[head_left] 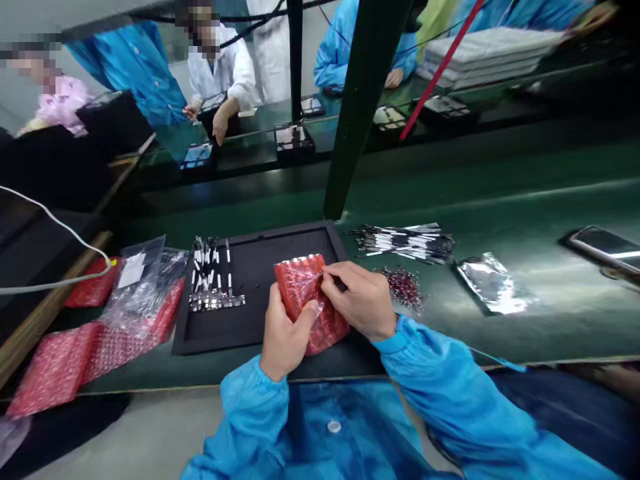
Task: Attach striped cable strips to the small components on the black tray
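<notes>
In front of me, over the right part of a black tray point(220, 340), a red bubble-wrap pouch point(327, 337) is held tilted. My left hand point(289, 333) grips its left side, thumb across the front. My right hand point(363, 297) pinches at the pouch's upper right, where clear, shiny film or tape creases across the surface. What the pouch contains is hidden. On the tray's left side lie several thin black-and-white strips point(211, 267), with a row of silvery pieces point(216, 301) below them.
Right of the tray are a pile of similar strips point(405, 241), scattered small dark-red parts point(404, 288), a silver bag point(493, 283) and a phone point(607, 245). Red bubble wrap point(55, 363) and clear bags point(135, 287) lie left. A green post point(353, 113) rises behind; co-workers sit beyond.
</notes>
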The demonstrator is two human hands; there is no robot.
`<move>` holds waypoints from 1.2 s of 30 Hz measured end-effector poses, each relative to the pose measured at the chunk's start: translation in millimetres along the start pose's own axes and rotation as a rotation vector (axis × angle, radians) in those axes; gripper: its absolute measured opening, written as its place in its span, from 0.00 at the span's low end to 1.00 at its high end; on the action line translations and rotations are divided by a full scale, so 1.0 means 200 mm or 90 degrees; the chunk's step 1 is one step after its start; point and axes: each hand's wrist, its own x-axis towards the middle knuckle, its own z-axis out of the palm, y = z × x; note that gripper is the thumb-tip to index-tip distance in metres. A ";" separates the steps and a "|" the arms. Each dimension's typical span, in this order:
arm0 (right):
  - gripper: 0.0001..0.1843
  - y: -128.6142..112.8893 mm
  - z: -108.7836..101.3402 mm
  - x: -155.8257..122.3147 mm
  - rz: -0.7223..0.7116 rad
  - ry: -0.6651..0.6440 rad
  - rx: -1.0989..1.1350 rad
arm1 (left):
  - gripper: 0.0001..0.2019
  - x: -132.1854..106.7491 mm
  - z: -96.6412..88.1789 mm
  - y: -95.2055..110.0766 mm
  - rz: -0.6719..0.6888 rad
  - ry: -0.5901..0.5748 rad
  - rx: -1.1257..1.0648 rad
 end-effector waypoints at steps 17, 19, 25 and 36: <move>0.11 -0.12 -0.16 0.11 0.539 -0.003 0.614 | 0.27 0.00 0.00 -0.10 -0.199 -0.049 -0.591; 0.11 -0.14 -0.17 0.13 0.533 -0.003 0.628 | 0.29 -0.01 0.00 -0.10 -0.234 -0.090 -0.599; 0.11 -0.08 -0.23 0.16 0.553 -0.018 0.642 | 0.25 -0.01 -0.03 -0.09 -0.380 -0.160 -0.630; 0.24 0.30 -0.25 0.11 0.483 -0.092 0.331 | 0.32 -0.01 -0.17 -0.04 -0.291 0.058 -0.738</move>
